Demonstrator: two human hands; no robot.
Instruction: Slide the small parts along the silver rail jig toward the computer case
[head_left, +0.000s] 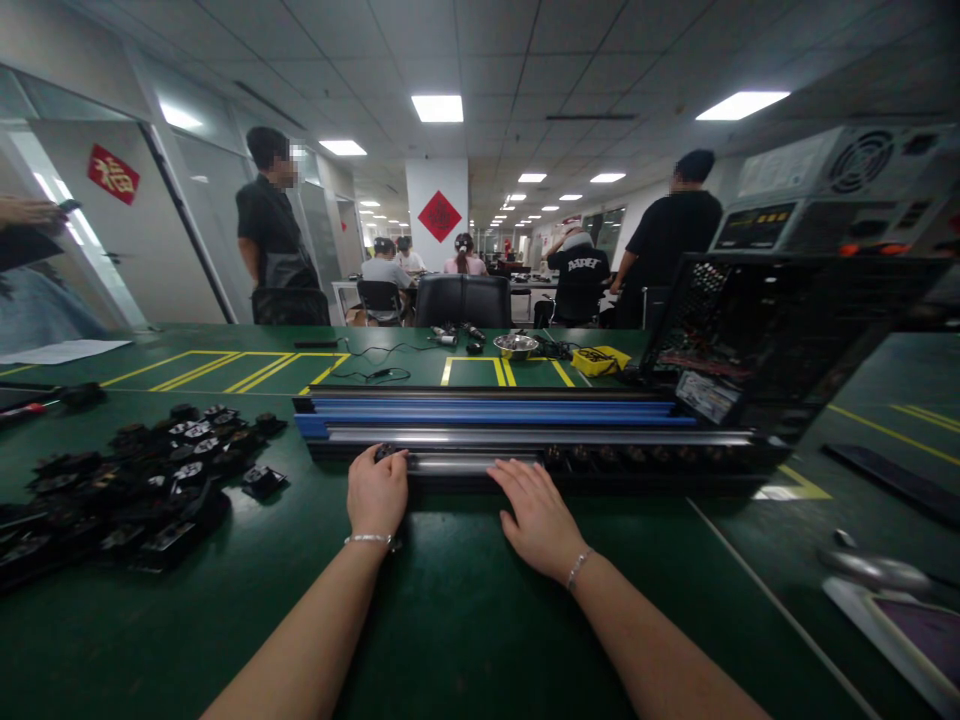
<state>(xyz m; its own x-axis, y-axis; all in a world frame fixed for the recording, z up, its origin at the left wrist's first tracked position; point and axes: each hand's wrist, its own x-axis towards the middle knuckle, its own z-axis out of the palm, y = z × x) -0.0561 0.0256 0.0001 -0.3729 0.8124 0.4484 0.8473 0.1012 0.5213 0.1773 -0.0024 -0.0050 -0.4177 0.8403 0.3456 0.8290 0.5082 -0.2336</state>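
A long channel-like metal strip lies across the green table in front of me, with a row of small black socket-like modules set in its right half. My left hand is at the strip's left part, fingers bent around a small dark module that they partly hide. Farther right, my right hand rests with fingers stretched out over the strip's near side, close to the row's left end. Behind it run more long rails, one of them blue. To the left lies a loose heap of black modules.
An opened black computer case stands at the right, beside a metal power supply unit. Farther back are a metal bowl, a yellow tray and cables. A tablet-like device lies near right. Several people are beyond the table.
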